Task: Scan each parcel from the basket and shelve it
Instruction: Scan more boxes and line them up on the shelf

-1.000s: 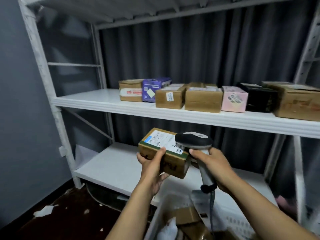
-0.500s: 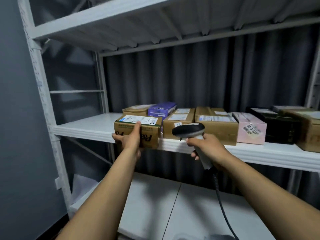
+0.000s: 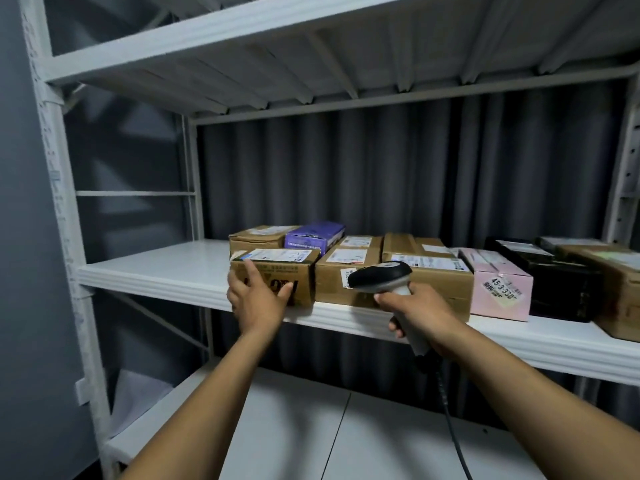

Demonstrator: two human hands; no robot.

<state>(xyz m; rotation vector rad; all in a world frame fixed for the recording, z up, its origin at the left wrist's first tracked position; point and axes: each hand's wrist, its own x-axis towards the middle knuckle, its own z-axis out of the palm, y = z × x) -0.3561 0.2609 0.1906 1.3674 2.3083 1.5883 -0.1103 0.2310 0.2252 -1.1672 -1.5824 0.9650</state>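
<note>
Hands: left hand (image 3: 258, 301) spread against parcel (image 3: 280, 271) front, probably seating it on shelf (image 3: 156, 266); right hand (image 3: 420, 308) wraps scanner (image 3: 379, 277), idle alongside.

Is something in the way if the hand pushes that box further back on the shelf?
Yes. Right behind the parcel stand a brown box and a purple box, so the left hand probably cannot push it much deeper on the shelf.
</note>
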